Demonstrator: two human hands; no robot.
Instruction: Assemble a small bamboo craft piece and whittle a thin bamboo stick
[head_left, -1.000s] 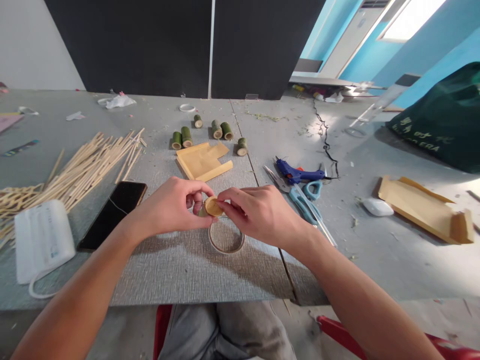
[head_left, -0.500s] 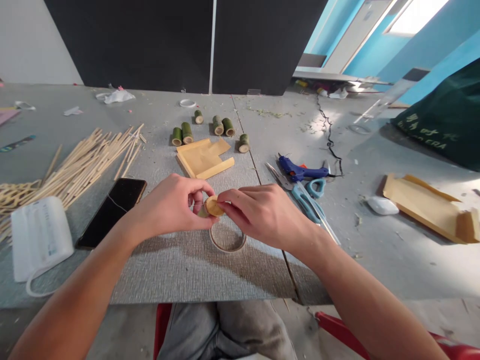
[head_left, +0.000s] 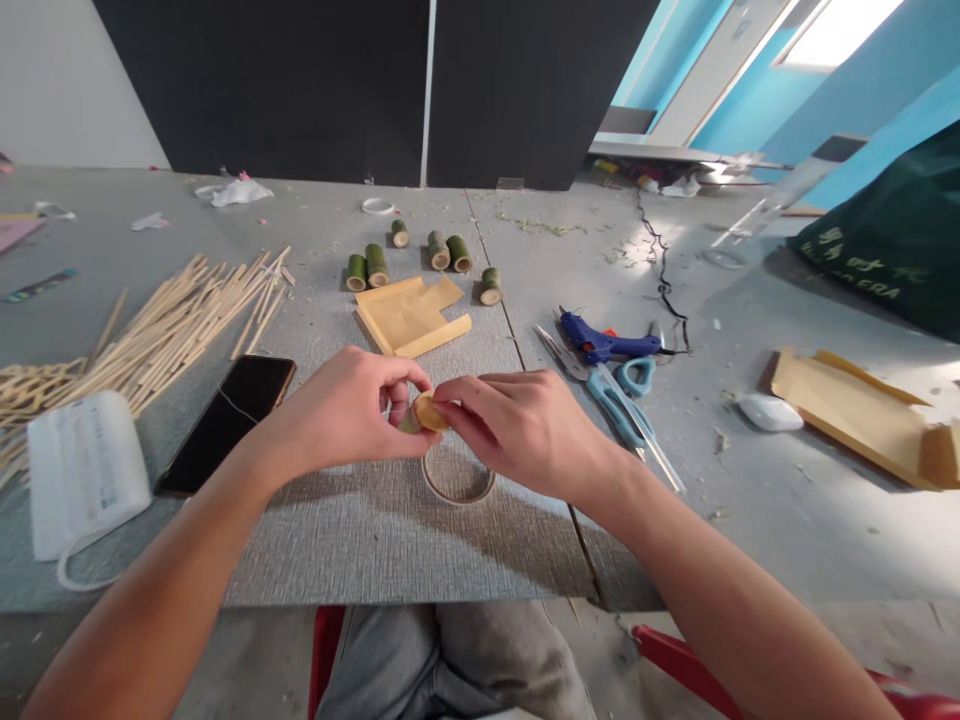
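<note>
Over the table's front part, my left hand (head_left: 360, 405) is closed around a short piece of bamboo (head_left: 409, 421), mostly hidden by the fingers. Its facing end shows a round, yellowish-tan disc (head_left: 430, 411); whether the disc is separate from the bamboo I cannot tell. My right hand (head_left: 517, 425) pinches the disc's right edge between thumb and fingertips. Just below both hands, a thin round ring (head_left: 459, 497) lies on the table, partly covered by them. Beyond the hands sits a folded tan paper piece (head_left: 409, 318) with raised edges.
Several green bamboo segments (head_left: 459, 254) stand behind the paper. To the left lie thin sticks (head_left: 187, 325), a phone (head_left: 229, 425) and a white face mask (head_left: 86, 475). Rightward are a blue glue gun (head_left: 600, 338), blue-handled scissors (head_left: 615, 400) and a white mouse (head_left: 769, 412).
The view has shifted very slightly. Both hands keep nearly the same position and grip on the piece.
</note>
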